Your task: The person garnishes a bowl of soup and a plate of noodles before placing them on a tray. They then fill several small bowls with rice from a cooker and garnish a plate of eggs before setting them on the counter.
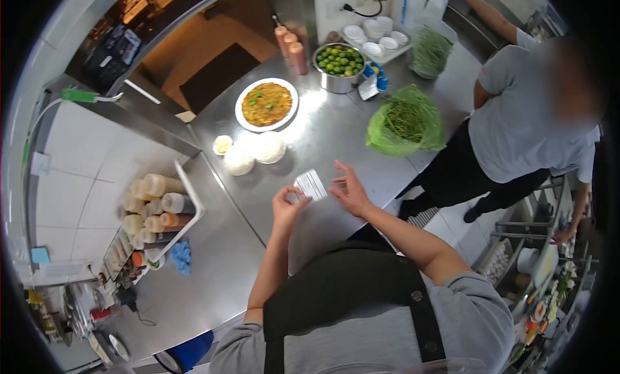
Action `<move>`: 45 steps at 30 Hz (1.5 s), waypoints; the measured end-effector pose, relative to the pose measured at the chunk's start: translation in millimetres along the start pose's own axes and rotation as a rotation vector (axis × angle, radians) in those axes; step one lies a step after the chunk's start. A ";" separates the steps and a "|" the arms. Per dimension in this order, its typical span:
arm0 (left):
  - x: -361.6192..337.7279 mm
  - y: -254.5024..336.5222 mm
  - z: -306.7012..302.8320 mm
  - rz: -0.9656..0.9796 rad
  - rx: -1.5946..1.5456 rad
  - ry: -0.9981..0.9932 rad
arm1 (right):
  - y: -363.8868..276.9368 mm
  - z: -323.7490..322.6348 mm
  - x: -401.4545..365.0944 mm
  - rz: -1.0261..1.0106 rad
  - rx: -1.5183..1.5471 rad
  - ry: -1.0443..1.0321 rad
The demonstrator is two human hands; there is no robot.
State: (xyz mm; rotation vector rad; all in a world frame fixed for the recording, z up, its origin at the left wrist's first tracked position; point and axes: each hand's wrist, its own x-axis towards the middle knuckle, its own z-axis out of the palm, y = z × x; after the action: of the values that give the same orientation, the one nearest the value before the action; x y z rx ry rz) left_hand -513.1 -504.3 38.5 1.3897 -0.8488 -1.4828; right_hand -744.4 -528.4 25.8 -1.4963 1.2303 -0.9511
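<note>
My left hand (288,205) pinches a small white paper slip (311,185) with printed lines, held above the steel counter. My right hand (351,192) is just right of the slip, its fingers spread and holding nothing. Beyond the hands lies a white plate (241,121) bearing a round, orange-brown dish (265,104) with green leaves on top. Nearer to me are two white mounds that look like rice, one on the left (239,161) and one on the right (270,148). A small cup (223,145) with pale contents stands beside them.
A metal pot of green citrus (340,60), sauce bottles (297,57) and a green bag of leafy stalks (405,122) stand farther back. At left, a white bin (192,192) holds several bottles near a blue cloth (181,256). A person (529,109) stands at right.
</note>
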 end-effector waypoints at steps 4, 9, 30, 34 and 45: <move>-10.2 -36.3 34.8 0.192 0.021 -0.087 | -25.1 4.5 6.5 0.155 0.113 -0.112; -9.9 -10.3 15.5 0.190 0.068 0.083 | -11.9 -21.4 42.0 -0.079 -0.007 0.008; -65.8 -65.1 11.7 0.087 0.132 0.274 | 85.6 -166.0 258.2 -0.170 -0.561 0.582; -56.9 -63.7 2.5 0.100 0.170 0.247 | 60.5 -212.0 204.0 -0.056 -0.394 0.633; -4.0 -19.3 11.7 0.193 0.266 0.096 | 40.0 -171.0 73.4 -0.040 -0.769 0.050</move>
State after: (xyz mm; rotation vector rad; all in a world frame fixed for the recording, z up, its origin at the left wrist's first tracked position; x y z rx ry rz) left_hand -527.8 -494.9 23.7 1.5116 -1.1159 -1.1788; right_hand -902.5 -634.3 30.2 -2.0919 1.7174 -0.5502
